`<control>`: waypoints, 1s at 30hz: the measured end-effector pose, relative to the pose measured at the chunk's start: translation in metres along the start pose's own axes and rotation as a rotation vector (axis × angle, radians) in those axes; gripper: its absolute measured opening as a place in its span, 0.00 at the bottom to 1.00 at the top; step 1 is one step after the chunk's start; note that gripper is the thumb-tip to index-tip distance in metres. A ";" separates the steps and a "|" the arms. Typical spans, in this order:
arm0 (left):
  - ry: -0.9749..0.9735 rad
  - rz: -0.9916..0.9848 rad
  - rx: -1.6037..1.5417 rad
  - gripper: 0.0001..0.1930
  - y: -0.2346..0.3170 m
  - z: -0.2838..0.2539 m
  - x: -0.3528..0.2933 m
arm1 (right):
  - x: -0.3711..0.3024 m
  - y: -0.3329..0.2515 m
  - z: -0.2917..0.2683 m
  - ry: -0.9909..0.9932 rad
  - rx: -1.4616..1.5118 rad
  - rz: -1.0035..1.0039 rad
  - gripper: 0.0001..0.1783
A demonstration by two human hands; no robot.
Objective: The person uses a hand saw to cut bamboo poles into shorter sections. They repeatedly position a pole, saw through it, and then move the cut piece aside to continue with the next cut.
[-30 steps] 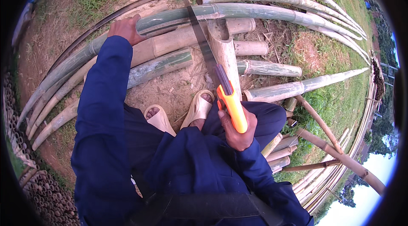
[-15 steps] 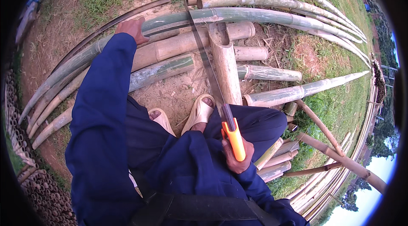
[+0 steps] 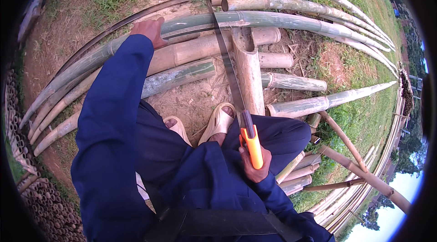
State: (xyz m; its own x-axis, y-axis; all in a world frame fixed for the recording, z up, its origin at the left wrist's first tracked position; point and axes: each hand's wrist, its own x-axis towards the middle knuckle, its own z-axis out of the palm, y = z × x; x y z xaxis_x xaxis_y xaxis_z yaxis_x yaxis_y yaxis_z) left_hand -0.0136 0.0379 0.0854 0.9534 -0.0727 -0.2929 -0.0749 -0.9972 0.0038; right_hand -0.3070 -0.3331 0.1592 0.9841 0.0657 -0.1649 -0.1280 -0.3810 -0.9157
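At your front, running from left to right: one green bamboo pole (image 3: 282,20), whitish in patches, jointed, laid crosswise before your feet.

Left hand (image 3: 151,32), yours: grasping the green bamboo pole to the left of the blade, thumb at the near side, fingers over the top.

Right hand (image 3: 257,164), yours: clenched around the handle of a saw, beside your bent right knee.

Saw (image 3: 256,148), one: orange handle, dark collar, long narrow blade (image 3: 229,62). The blade slants away from you and crosses the green bamboo pole, its tip reaching past the far side. You cannot tell from this view how deep the teeth sit. Any marking on handle or blade is too small to make out.

Bamboo post (image 3: 251,78), one: pale, thick, hollowed at its far end, just right of the blade; that end lies close against the green bamboo pole.

Tan bamboo pole (image 3: 195,50), one: on your near side of the green one, passing beneath the blade.

Cut bamboo lengths (image 3: 296,82): green and tan, to the right of the post.

Sandals (image 3: 217,126), one pair: beige, on your feet, on bare soil.

Bamboo pieces (image 3: 300,171): bundled beside your right leg.

Stacked bamboo tubes (image 3: 52,208): lower left, ends facing up.
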 end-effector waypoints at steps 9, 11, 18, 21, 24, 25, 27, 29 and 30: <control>0.065 0.035 -0.005 0.31 0.000 0.009 0.008 | 0.177 0.005 0.054 -0.013 0.135 -0.043 0.09; 0.071 0.017 -0.018 0.31 -0.005 0.010 0.003 | 0.135 0.021 0.050 -0.011 0.187 0.003 0.09; 0.026 0.004 -0.014 0.32 -0.002 0.008 0.002 | 0.007 -0.006 -0.003 0.028 0.002 0.043 0.19; 0.066 0.040 -0.018 0.31 0.000 0.016 0.007 | 0.109 0.016 0.033 0.069 0.061 -0.039 0.12; 0.027 0.005 -0.019 0.32 0.012 0.003 0.007 | 0.187 0.011 0.057 0.019 0.093 -0.054 0.10; 0.031 -0.009 -0.011 0.32 0.008 0.002 0.005 | 0.183 0.009 0.056 0.004 0.092 -0.057 0.10; 0.030 -0.029 -0.013 0.32 0.000 0.010 0.001 | 0.153 0.005 0.052 -0.024 0.074 -0.050 0.11; 0.024 -0.024 -0.010 0.32 -0.001 0.002 0.002 | 0.083 0.006 0.029 0.036 0.070 -0.010 0.13; 0.007 -0.030 -0.009 0.32 0.000 0.005 -0.003 | 0.051 -0.002 0.016 0.045 0.099 0.010 0.18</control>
State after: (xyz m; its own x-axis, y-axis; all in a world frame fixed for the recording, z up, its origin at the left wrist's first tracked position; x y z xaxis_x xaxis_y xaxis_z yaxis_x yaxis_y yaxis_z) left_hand -0.0175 0.0383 0.0816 0.9572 -0.0433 -0.2861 -0.0441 -0.9990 0.0035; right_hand -0.2587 -0.3146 0.1466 0.9870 0.0200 -0.1595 -0.1471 -0.2884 -0.9461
